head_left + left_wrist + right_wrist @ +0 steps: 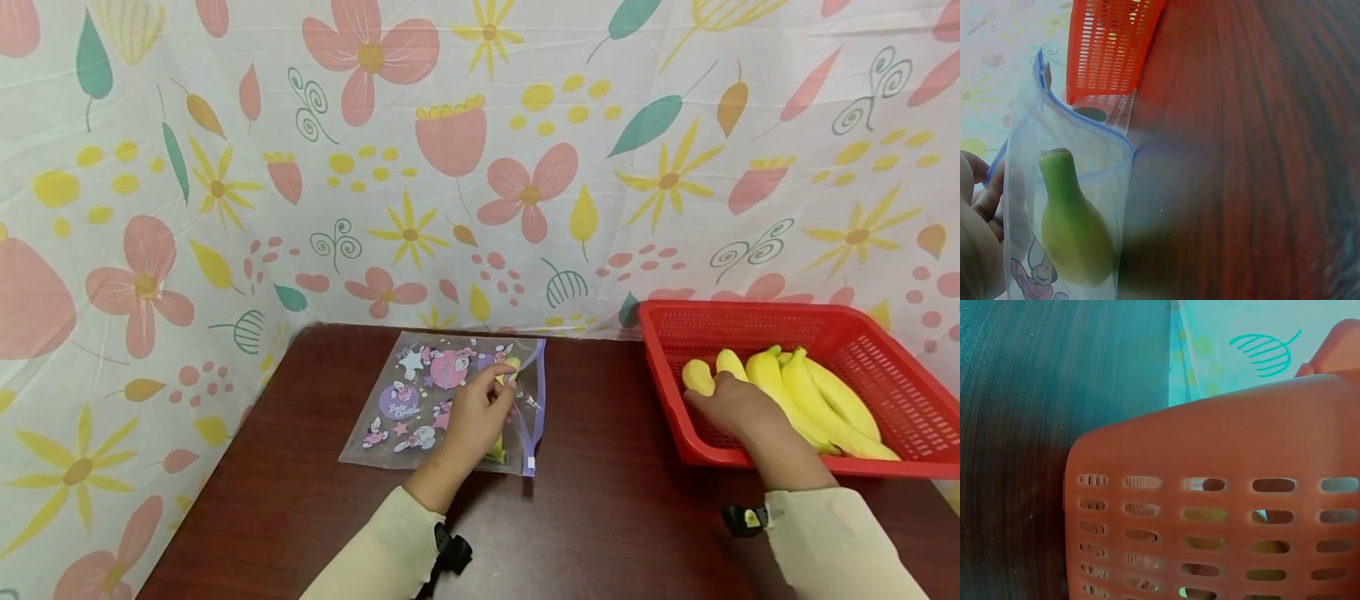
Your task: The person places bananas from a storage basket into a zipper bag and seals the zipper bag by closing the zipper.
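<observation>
At the centre of the head view, a clear zip bag (431,404) with pink and purple cartoon prints lies on a dark wood-grain table (600,517); the left hand (477,408) pinches its open edge. More clearly, the left wrist view shows a rounded, green-stemmed yellow fruit (1075,231) inside. At right, smooth bananas (813,400) curve in a red plastic basket (750,329). The right hand (738,408) reaches in; its grip cannot be told, as the slotted wall blocks the right wrist view.
</observation>
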Demonstrator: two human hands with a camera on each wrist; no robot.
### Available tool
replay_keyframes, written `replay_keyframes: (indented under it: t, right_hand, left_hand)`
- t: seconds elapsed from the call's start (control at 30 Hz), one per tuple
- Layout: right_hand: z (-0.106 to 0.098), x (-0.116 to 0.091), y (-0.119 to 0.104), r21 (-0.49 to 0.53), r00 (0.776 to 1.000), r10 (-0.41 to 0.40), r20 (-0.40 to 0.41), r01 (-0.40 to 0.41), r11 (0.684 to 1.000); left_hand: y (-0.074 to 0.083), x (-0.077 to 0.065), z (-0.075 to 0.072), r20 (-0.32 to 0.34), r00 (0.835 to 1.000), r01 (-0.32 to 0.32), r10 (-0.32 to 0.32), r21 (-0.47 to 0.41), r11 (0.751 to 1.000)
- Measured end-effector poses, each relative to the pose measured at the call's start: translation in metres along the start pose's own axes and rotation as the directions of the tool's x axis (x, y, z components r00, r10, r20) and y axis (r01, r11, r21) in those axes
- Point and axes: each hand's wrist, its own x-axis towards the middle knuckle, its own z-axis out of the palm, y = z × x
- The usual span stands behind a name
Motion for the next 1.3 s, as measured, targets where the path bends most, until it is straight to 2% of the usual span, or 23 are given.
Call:
replay_keyframes:
  t: [0.23, 0.6, 0.97, 1.3]
  right_hand:
    - [-0.002, -0.005, -0.002, 0.013, 1.000, 0.003, -0.012, -0.003, 1.000]
    - [-0.002, -0.007, -0.003, 0.016, 0.989, 0.031, -0.143, -0.029, 0.999]
    - [-0.006, -0.013, -0.011, 0.066, 0.980, 0.059, -0.189, -0.048, 0.997]
    - [-0.004, -0.016, -0.012, 0.073, 0.962, 0.017, -0.273, 0.003, 0.997]
  left_hand:
    - [0.000, 0.000, 0.000, -0.004, 1.000, 0.004, -0.004, 0.002, 1.000]
    - [0.000, 0.000, 0.001, -0.004, 1.000, -0.013, 0.013, -0.006, 1.000]
    - [-0.002, -0.001, 0.001, -0.003, 1.000, -0.007, 0.007, 0.003, 1.000]
    - [-0.002, 0.000, 0.002, -0.008, 1.000, -0.008, 0.008, 0.021, 1.000]
